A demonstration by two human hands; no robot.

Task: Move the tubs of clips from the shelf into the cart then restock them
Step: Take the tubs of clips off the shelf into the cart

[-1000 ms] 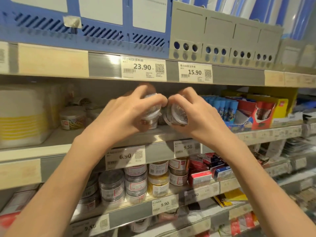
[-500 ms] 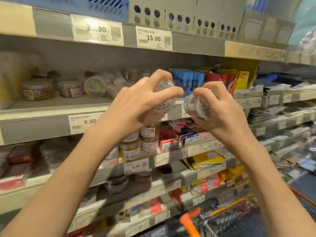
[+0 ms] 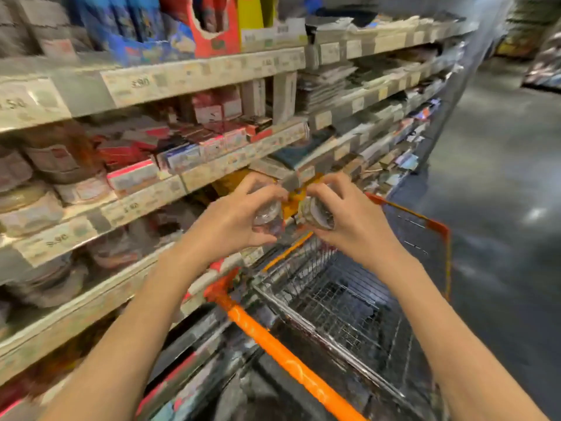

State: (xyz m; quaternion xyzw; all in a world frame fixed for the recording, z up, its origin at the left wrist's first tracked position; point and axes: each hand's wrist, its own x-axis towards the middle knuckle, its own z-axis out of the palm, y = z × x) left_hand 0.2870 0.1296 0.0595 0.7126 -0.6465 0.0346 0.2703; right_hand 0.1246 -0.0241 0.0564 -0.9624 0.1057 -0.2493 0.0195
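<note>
Two tubs had left the shelf (image 3: 188, 72): the left hand (image 3: 233, 220) clasped one tub (image 3: 268, 215), the right hand (image 3: 349, 220) another (image 3: 315, 212), both now above the cart (image 3: 343, 296), ready for lowering.

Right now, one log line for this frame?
phase: carry to cart | left hand: holds clear tub | right hand: holds second tub | cart: below

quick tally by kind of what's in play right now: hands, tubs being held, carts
Hands: 2, the left hand and the right hand.
Clear tubs held: 2, the left tub and the right tub.
Carts: 1, the wire cart with an orange handle.
Total: 5
</note>
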